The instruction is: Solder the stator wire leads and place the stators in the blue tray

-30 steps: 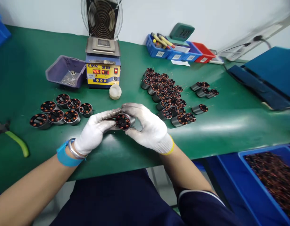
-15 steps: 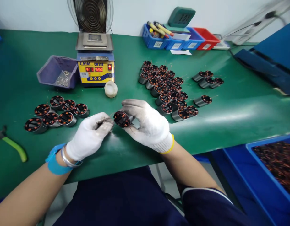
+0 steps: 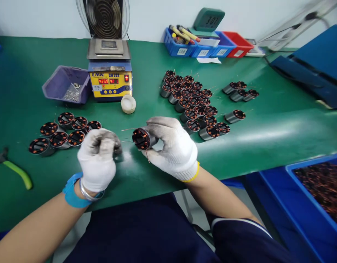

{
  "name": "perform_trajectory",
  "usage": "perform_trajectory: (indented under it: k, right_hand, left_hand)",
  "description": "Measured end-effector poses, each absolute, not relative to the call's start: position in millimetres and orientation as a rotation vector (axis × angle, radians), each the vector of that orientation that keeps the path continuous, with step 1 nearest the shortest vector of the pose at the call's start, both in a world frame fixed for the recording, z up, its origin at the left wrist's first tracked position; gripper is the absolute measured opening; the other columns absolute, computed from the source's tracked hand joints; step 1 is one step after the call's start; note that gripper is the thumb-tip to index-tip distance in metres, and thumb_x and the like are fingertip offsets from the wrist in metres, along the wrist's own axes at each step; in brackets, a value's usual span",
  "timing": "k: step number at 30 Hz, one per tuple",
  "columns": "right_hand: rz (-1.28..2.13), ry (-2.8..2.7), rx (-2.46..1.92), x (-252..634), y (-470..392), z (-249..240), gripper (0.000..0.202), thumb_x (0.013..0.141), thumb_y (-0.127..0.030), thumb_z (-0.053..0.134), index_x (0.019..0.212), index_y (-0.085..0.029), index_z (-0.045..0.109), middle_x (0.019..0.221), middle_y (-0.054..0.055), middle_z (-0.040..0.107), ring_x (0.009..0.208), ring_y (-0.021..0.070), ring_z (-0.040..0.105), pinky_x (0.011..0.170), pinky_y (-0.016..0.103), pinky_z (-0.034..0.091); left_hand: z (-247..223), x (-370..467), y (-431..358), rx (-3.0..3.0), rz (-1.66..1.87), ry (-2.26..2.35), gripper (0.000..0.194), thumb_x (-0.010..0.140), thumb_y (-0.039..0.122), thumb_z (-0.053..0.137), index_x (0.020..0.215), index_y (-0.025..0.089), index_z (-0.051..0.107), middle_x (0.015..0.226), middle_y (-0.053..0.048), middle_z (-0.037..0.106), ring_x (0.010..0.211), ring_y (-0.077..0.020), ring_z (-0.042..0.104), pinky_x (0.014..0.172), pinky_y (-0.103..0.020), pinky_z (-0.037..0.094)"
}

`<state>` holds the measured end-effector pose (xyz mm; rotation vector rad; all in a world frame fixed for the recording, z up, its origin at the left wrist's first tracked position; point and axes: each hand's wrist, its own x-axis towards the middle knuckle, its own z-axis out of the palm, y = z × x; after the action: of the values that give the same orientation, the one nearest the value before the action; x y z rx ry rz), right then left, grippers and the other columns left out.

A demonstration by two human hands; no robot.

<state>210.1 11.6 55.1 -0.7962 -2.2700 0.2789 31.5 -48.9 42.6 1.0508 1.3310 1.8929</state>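
The held metal cylinder point(image 3: 152, 140) (thin wires point(image 3: 127, 129) protruding) points its coils point(image 3: 141, 138) leftward.

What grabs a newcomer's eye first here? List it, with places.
Probably the yellow-fronted machine with glowing red digits, at the back, left of centre. Next, the copper-wound cylinder in the gloved right hand, near the middle. Then the cluster of similar cylinders behind that hand, to its right.

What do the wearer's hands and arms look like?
Left hand and right hand: white gloves, grey-smudged fingers. Left wrist: bright-blue band, silver bangle. Right: ribbed cuff, yellow edge; navy sleeve, white piping.
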Motion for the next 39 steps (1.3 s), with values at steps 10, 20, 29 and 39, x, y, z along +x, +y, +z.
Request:
perform_trajectory:
  k: [10,20,29,39]
  right_hand:
    - [0.251,-2.248,-0.768,206.1,13.5,51.3,0.039,0.077,-0.030,0.071,0.114,-0.021,0.064,0.117,0.012,0.069,0.112,0.0290,0.065,0.096,0.044,0.057]
    - [0.270,-2.328,-1.549,172.5,100.5,61.5,0.053,0.062,-0.027,0.076,0.112,-0.020,0.060,0.110,0.015,0.069,0.096,0.0381,0.068,0.081,0.060,0.058]
    - [0.190,-2.619,-1.523,154.8,139.5,69.9,0.060,0.065,-0.040,0.072,0.123,-0.026,0.067,0.109,0.008,0.073,0.100,0.0332,0.069,0.084,0.048,0.057]
    - [0.004,-2.571,-1.405,162.8,125.7,91.3,0.055,0.082,-0.034,0.061,0.136,-0.022,0.057,0.127,0.009,0.064,0.109,0.0287,0.064,0.088,0.041,0.053]
  left_hand:
    - [39.4,17.3,-44.9,1.368,1.771,1.580,0.015,0.086,0.023,0.068,0.072,0.023,0.062,0.063,0.003,0.056,0.060,-0.0134,0.050,0.060,-0.027,0.041]
    - [21.5,26.8,-38.0,1.565,1.262,1.532,0.005,0.078,0.028,0.072,0.079,0.023,0.073,0.079,-0.004,0.070,0.076,-0.0223,0.063,0.079,-0.032,0.049]
    - [15.8,21.8,-36.9,1.861,1.109,1.587,0.025,0.086,0.033,0.061,0.103,0.018,0.072,0.099,-0.009,0.075,0.092,-0.0261,0.071,0.086,-0.039,0.056]
    - [15.7,22.6,-37.7,2.005,1.041,1.599,0.033,0.090,0.032,0.057,0.111,0.011,0.071,0.104,-0.012,0.077,0.096,-0.0250,0.074,0.088,-0.037,0.060]
